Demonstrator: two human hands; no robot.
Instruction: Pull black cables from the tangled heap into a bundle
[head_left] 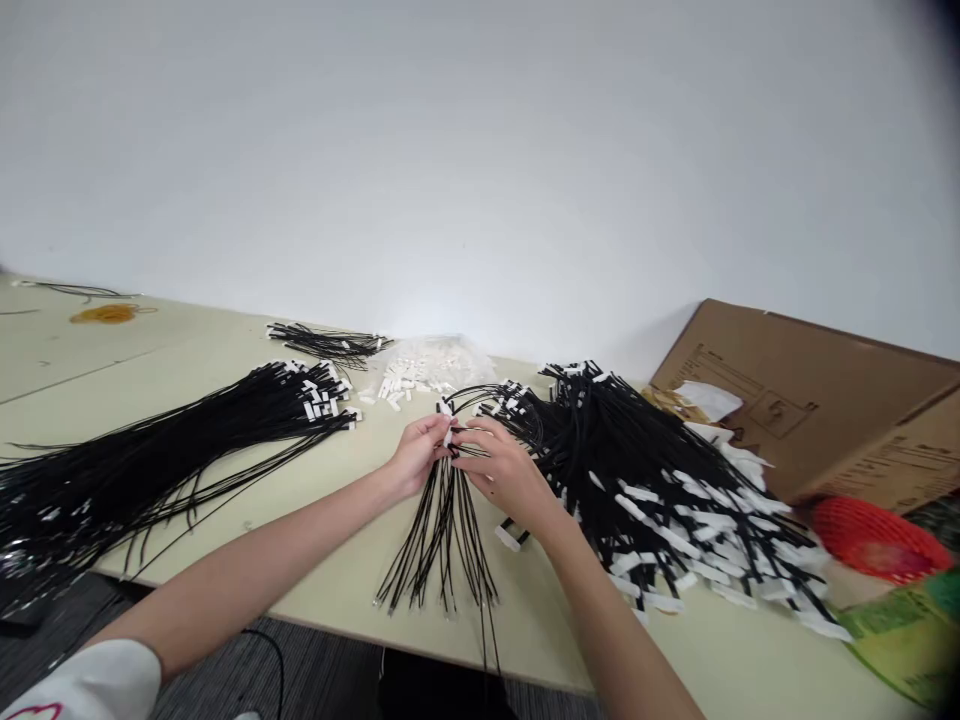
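"So, what's holding the middle cable bunch (447,520) over the table (337,570)?"
"Left hand (418,453) is pinching its white end; right hand (506,472) is touching, pinch unclear. Keeping ends even is probably helping."

Cable bundle (448,490) partly behind right grip (508,472), black pile (187,425) partly past left edge, carton print (781,408) illegibly small
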